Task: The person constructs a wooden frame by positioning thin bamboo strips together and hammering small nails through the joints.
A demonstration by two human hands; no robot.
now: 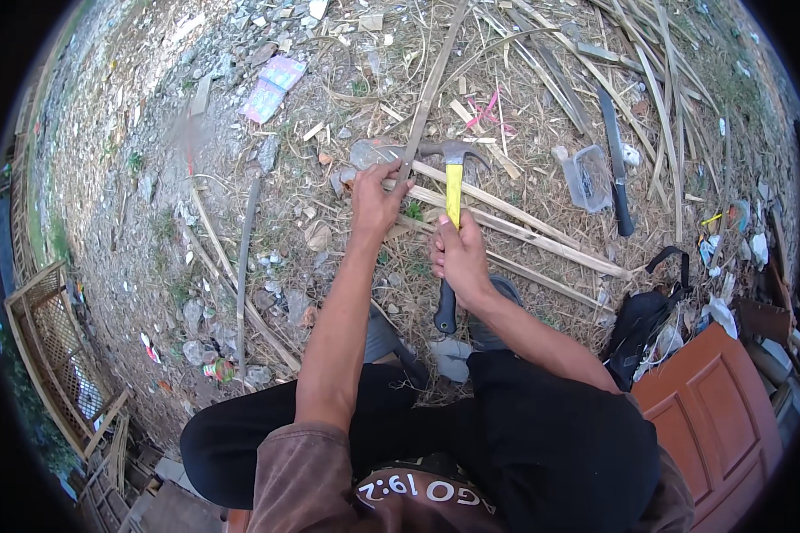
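My right hand (460,253) is wrapped round the yellow-and-black handle of a claw hammer (454,191). The hammer's metal head lies across a long, thin bamboo strip (436,80), just beyond my left fingers. My left hand (378,206) is closed on the near end of that strip, fingers pinched round it; whether a nail is also between them is too small to tell. Pale split wooden strips (516,229) run from beside my left hand toward the lower right, passing under the hammer. A grey stone (364,154) lies by my left fingertips.
To the right lie a long-bladed knife (615,151) with a black handle, a clear plastic tub (587,182) and a black bag (640,324). A brown panelled door (720,426) is at lower right. Bamboo strips (671,107) are heaped at far right; a lattice frame (67,346) stands left.
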